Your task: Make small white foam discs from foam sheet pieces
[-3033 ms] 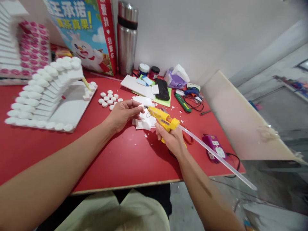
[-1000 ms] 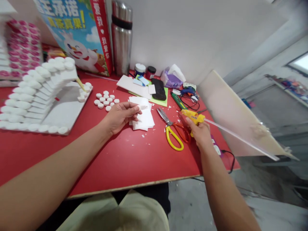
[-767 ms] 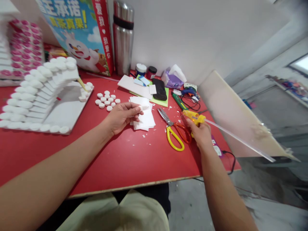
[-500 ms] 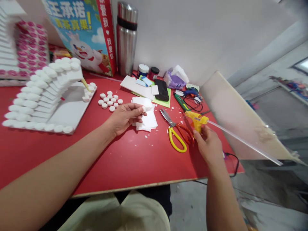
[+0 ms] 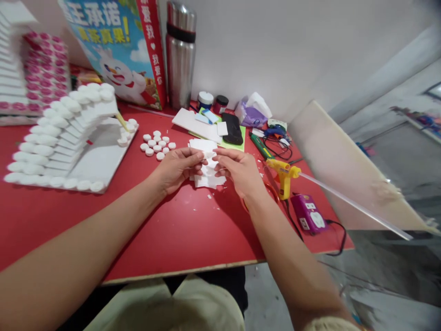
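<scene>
Over a small stack of white paper sheets [image 5: 206, 181], my left hand [image 5: 179, 169] pinches a small white piece of paper [image 5: 208, 155] between thumb and fingertips. From the other side my right hand [image 5: 241, 172] has its fingertips closed on the piece's right end; part of it is hidden by the fingers. Right of that hand, a yellow glue gun [image 5: 284, 177] rests on the red table with a long clear glue stick in its back. Scissors [image 5: 273, 192] lie mostly hidden under my right hand and wrist. Left of my left hand are several round white pieces [image 5: 157, 148].
A white stair-like model [image 5: 65, 138] edged with white discs stands at the left. At the back are a steel thermos [image 5: 181, 55], a printed box [image 5: 119, 55], jars and a tissue pack [image 5: 254, 111]. A purple box [image 5: 308, 214] with a cable sits near the table's right edge.
My right hand has let go of the glue gun and moved left to the white piece of paper. The left hand stays in place, and the glue gun now stands alone.
</scene>
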